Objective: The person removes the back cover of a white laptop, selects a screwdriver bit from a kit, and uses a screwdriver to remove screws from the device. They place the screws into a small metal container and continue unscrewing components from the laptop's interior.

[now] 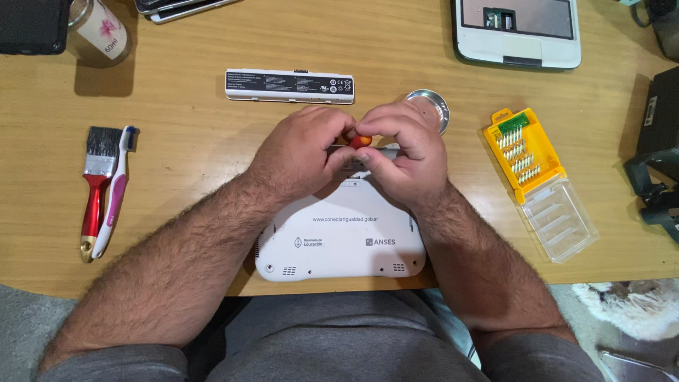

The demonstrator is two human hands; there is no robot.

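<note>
- both my hands sit together over the far edge of the white laptop (343,244), which lies bottom-up at the near edge of the wooden table (191,127), partly overhanging toward my lap
- left hand (300,152): fingers curled shut, pinching the red-orange screwdriver handle (361,140) from the left; only a small bit of the handle shows between the two hands
- right hand (403,152): fingers also curled closed, thumb and forefinger meeting the same handle from the right; fingertips of both hands touching or nearly so
- screwdriver shaft and tip hidden under my fingers; can't tell where the tip lands on the laptop
- long white-and-black battery pack (290,85) lies flat just beyond my hands, parallel to the table edge, apart from the laptop
- round metal dish (433,106) just behind my right hand, partly covered by it
- yellow bit case (523,152) to the right, lid open; clear lid (562,219) folded out toward me; bits in rows inside
- far left: red-handled paintbrush (95,187) and a white-pink toothbrush (117,191), side by side, touching or nearly
- far corners: small bottle with a flower label (102,28) top left; second white device (516,32), opened up, top right
</note>
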